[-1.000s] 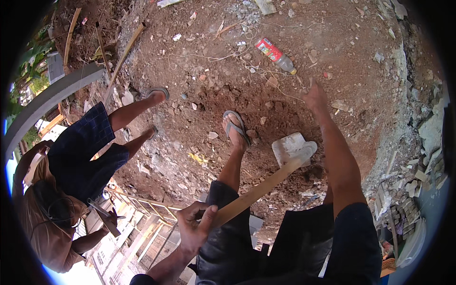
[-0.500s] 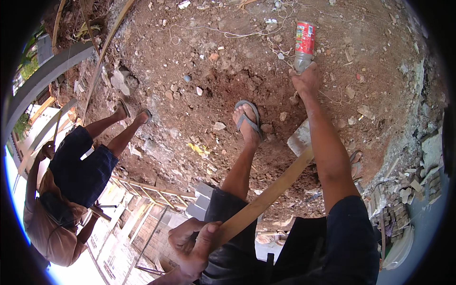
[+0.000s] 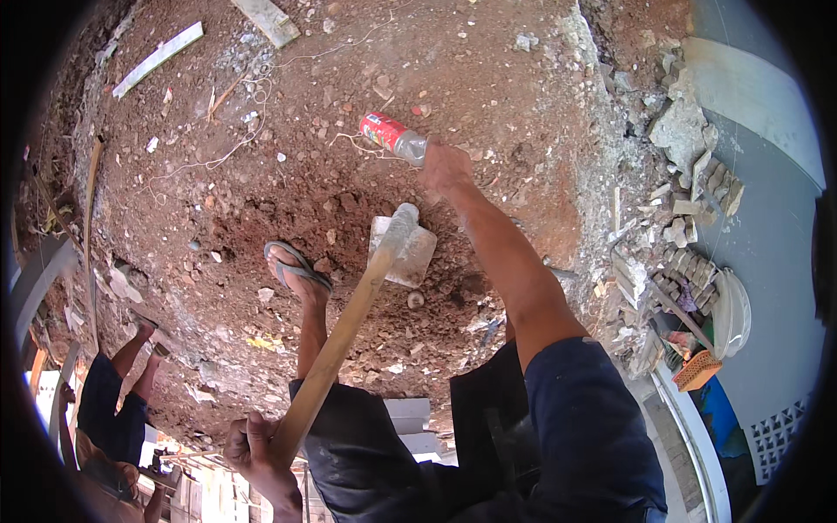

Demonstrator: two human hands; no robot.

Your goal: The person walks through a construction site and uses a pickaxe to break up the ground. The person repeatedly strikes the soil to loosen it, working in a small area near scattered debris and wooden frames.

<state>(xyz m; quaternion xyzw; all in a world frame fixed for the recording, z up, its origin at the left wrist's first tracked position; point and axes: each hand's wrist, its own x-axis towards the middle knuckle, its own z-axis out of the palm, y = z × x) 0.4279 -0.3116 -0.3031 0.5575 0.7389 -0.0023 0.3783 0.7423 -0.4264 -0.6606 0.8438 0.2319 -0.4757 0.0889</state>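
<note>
Head view: our right hand [image 3: 445, 166] stretched out, fingers closing on neck of plastic bottle [image 3: 392, 136] with red label, lying on red dirt ground [image 3: 261, 192] just beyond hand. Our left hand [image 3: 253, 449] wrapped tight round end of wooden hoe handle [image 3: 344, 336]; hoe blade [image 3: 403, 251] rests on soil below right hand, beside our sandalled foot [image 3: 295, 266].

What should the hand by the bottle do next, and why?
Probably close the fingers round the bottle and lift it. The right hand is stretched out and touching its clear end, while the bottle lies flat on the red soil. The left hand is busy gripping the wooden handle of the hoe, whose blade rests on the ground.
</note>
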